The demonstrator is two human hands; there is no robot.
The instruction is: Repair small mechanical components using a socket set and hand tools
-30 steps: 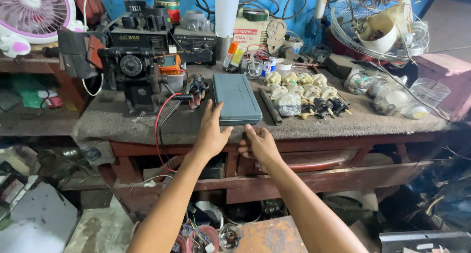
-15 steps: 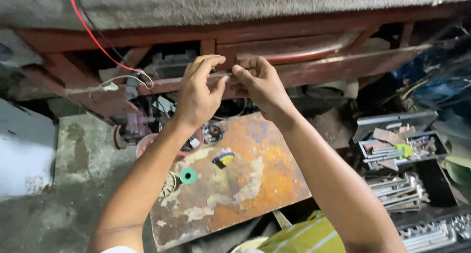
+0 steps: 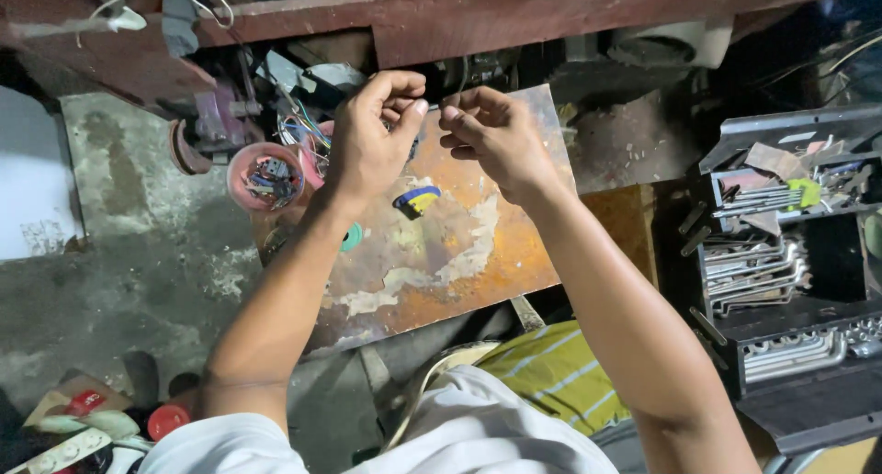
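Note:
Both my hands are raised close together over a rusty orange metal plate [image 3: 441, 263] that lies on the floor below a workbench. My left hand [image 3: 372, 139] has thumb and forefinger pinched. My right hand [image 3: 496, 139] is curled, its fingertips almost meeting the left ones. Between them they pinch a small thin piece [image 3: 433, 104], too small to identify. On the plate under my hands lies a small blue and yellow object [image 3: 416, 199]. A green ring [image 3: 351, 238] sits at the plate's left edge.
A red-brown bench rail [image 3: 514, 15] runs across the top. A pink bowl [image 3: 266, 175] of small parts and loose wires stands left of the plate. An open black toolbox [image 3: 781, 253] with several wrenches is at the right. Concrete floor [image 3: 119, 253] lies at the left.
My hands left the grey case on the bench top and came down and together in front of me. The view dropped from the bench top to the floor under it.

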